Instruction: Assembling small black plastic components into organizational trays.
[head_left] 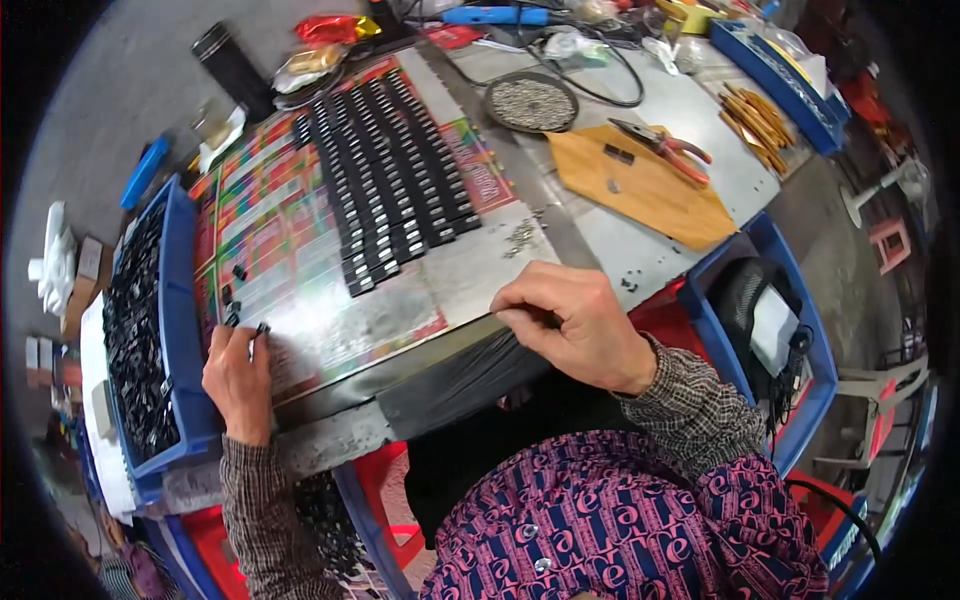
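My left hand (238,385) is at the table's left front, its fingertips pinched on a small black part (262,328). A few more loose black pieces (232,307) lie just beyond it. My right hand (580,325) hovers by the front edge of the table, thumb and forefinger pressed together; whatever they may hold is too small to make out. Past that hand, a little pile of tiny metal pieces (520,238) lies on the table. Rows of black parts with shiny metal bits (385,175) stand side by side on a colourful printed sheet (265,225).
A blue bin (185,330) full of black parts (140,330) flanks my left arm. Pliers (665,150) rest on brown card (650,205), near a round dish of small pieces (530,102). Another blue bin (815,340) stands at the right. A dark cylinder (232,70) is at far left.
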